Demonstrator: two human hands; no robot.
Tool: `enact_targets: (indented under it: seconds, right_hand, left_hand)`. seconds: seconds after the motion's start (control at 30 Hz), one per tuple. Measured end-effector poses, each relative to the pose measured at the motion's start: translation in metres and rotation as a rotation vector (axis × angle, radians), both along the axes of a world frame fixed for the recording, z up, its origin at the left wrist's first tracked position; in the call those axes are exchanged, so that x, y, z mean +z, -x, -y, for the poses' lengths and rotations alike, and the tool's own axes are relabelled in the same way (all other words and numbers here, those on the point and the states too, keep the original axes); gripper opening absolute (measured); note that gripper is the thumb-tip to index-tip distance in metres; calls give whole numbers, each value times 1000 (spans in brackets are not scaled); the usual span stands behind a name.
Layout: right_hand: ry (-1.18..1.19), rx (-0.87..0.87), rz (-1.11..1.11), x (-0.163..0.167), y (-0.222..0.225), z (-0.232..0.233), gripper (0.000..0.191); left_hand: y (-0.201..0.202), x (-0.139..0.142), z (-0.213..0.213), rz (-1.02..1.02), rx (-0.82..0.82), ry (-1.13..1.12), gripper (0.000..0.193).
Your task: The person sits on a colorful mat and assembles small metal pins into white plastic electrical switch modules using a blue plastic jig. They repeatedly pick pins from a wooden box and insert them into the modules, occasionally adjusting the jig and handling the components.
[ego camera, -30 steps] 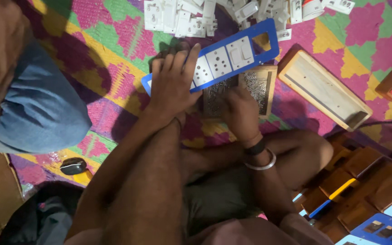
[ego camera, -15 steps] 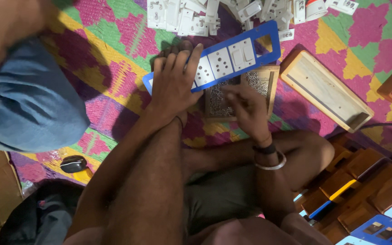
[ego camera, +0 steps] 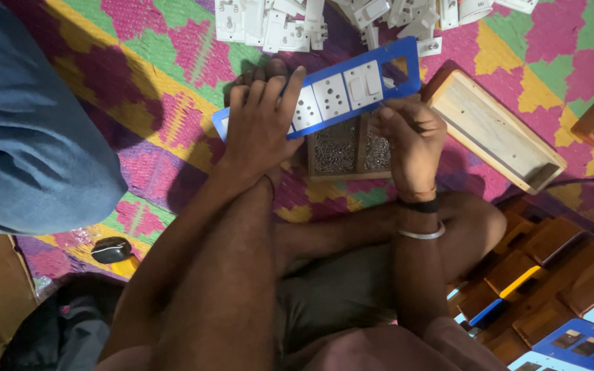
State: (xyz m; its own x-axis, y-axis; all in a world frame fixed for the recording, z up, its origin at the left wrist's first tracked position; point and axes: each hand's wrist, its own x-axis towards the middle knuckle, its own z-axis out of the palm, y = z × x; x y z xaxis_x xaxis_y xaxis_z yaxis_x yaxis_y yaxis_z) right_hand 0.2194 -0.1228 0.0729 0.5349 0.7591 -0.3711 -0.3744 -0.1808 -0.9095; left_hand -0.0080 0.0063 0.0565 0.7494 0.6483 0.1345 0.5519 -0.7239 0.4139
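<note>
My left hand (ego camera: 259, 124) lies flat on the left end of a long blue switch plate (ego camera: 338, 86) fitted with white sockets and a switch, pressing it down. My right hand (ego camera: 410, 134) is curled just below the plate's right end, fingers pinched together; whatever it pinches is too small to see. Under the plate sits a small wooden box of screws (ego camera: 348, 151). I sit cross-legged on a colourful patterned mat (ego camera: 139, 82).
A heap of white switch and socket parts (ego camera: 290, 24) lies at the top. An open wooden box (ego camera: 493, 130) rests on the right. Wooden boxes and more blue plates (ego camera: 572, 302) pile at lower right. A person's blue-clad knee (ego camera: 29, 130) fills the left; a small dark object (ego camera: 111, 249) lies below it.
My right hand has come up from the screw box to the plate's lower right edge. The left hand stays on the plate.
</note>
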Motion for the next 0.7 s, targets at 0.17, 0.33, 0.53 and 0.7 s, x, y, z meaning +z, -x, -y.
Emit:
enact_targets:
  seconds: [0.17, 0.33, 0.53, 0.7]
  right_hand:
    - [80, 51, 181, -6, 1, -5, 10]
    - [124, 48, 356, -16, 5, -4, 8]
    - [80, -57, 510, -20, 14, -6, 8]
    - [7, -243, 380, -8, 26, -16, 19]
  left_hand:
    - [0, 1, 0, -17, -13, -27, 100]
    - [0, 2, 0, -24, -31, -44, 95]
    - [0, 7, 0, 35, -41, -37, 92]
    - [-2, 8, 1, 46, -32, -42, 90]
